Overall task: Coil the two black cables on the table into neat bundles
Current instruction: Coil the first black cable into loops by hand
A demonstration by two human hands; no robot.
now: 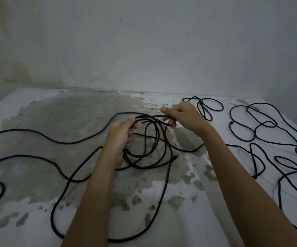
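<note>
Well, the person's left grip (122,134) has its fingers curled round a few loops of the first cable (157,139), holding the half-made coil just above the desk (64,118). The right grip (183,115) pinches a single strand at the top of the coil, thumb and fingers closed on it. Most of this cable is not yet gathered: its loose run (64,143) wanders across the left side of the desk and loops back near the front edge. The second cable (230,128) lies untouched in slack loops on the right.

To do this turn well, I'd say the right grip should lay its strand flat against the loops already held, matching their size, and let the left thumb clamp it before reaching for more. A slight roll of the strand would keep kinks out. The plug end (175,156) dangling beside the coil could snag, so it wants tucking in.
</note>
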